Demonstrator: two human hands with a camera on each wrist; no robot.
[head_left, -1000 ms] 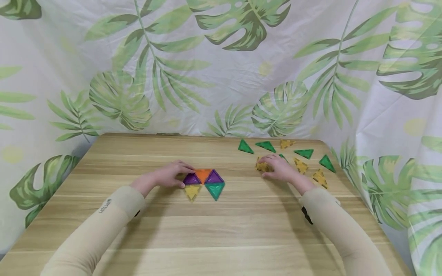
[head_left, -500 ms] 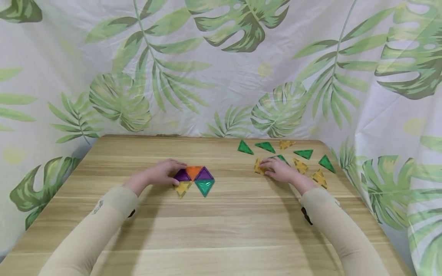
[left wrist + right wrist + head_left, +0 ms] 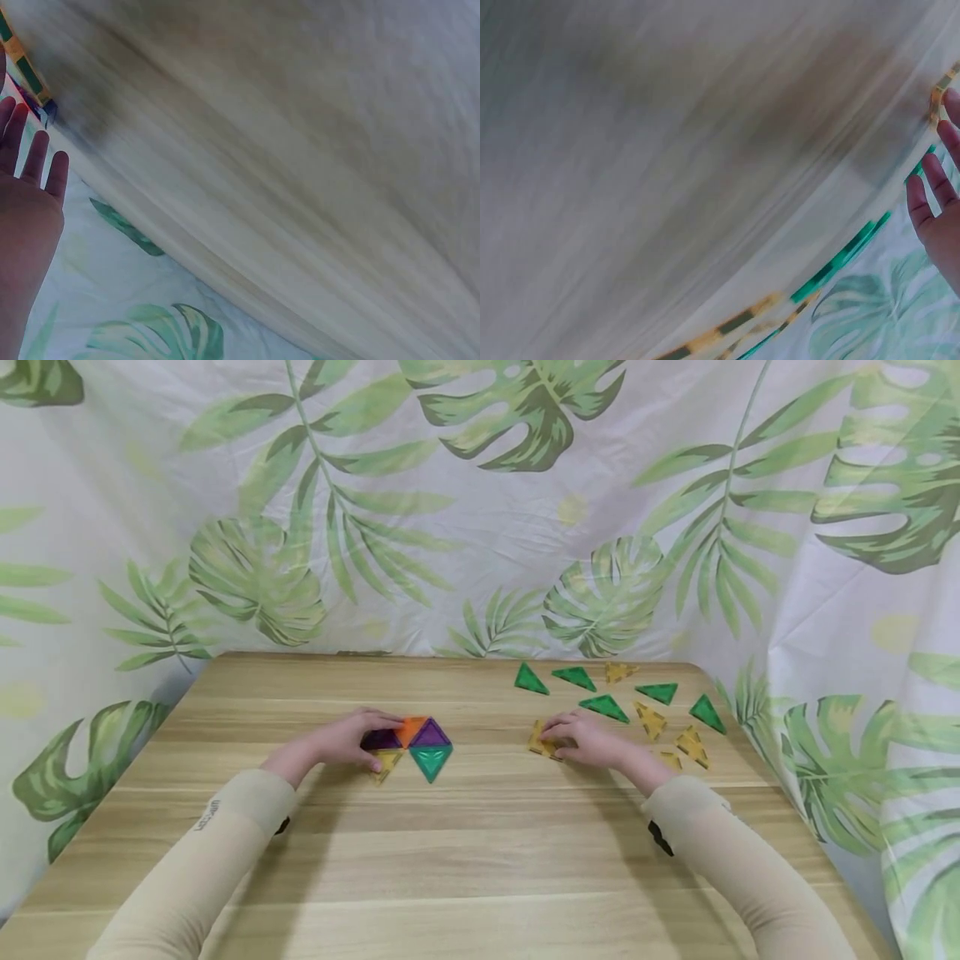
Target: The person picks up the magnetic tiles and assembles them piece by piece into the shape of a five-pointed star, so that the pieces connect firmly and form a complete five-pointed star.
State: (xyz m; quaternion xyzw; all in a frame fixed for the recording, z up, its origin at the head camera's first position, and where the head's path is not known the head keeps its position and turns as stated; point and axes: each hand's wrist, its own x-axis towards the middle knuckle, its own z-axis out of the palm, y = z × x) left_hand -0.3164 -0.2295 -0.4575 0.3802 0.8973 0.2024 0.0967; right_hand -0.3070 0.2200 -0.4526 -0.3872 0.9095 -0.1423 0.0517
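Note:
On the left of the wooden table, a joined group of triangular magnetic tiles lies flat: a purple tile, an orange one, a second purple one, a teal one and a yellow one. My left hand grips the group's left end, fingers along the far side and thumb at the yellow tile; it partly covers the first purple tile. Farther right, my right hand pinches a yellow triangular tile, whose edge also shows in the right wrist view.
Loose green triangular tiles and yellow triangular tiles are scattered at the back right. One yellow tile lies partly behind the right forearm. A leaf-print cloth hangs behind the table's far edge.
My left hand has slid the joined tiles leftward, and the group has turned slightly. My right hand has drawn the yellow tile left and nearer, uncovering a green tile behind it.

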